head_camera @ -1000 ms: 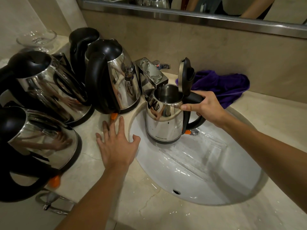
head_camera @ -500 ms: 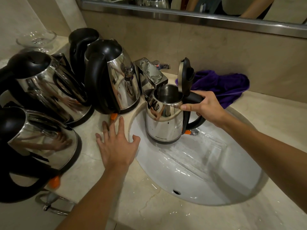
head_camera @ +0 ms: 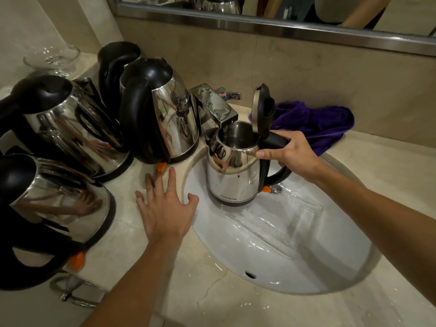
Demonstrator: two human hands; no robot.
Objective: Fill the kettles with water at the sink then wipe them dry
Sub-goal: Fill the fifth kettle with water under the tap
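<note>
One kettle (head_camera: 232, 175) under the tap (head_camera: 213, 107), lid up.
Right hand (head_camera: 291, 153) grips its handle; left hand (head_camera: 165, 208) lies flat, holding nothing. Four kettles wait; cloth (head_camera: 316, 123) unused.

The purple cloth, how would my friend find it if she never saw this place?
Find the white sink in the counter. Behind its far right rim, against the wall, lies the purple cloth, crumpled. It is the only soft, coloured thing there; the kettles nearby are shiny metal and black.
</note>
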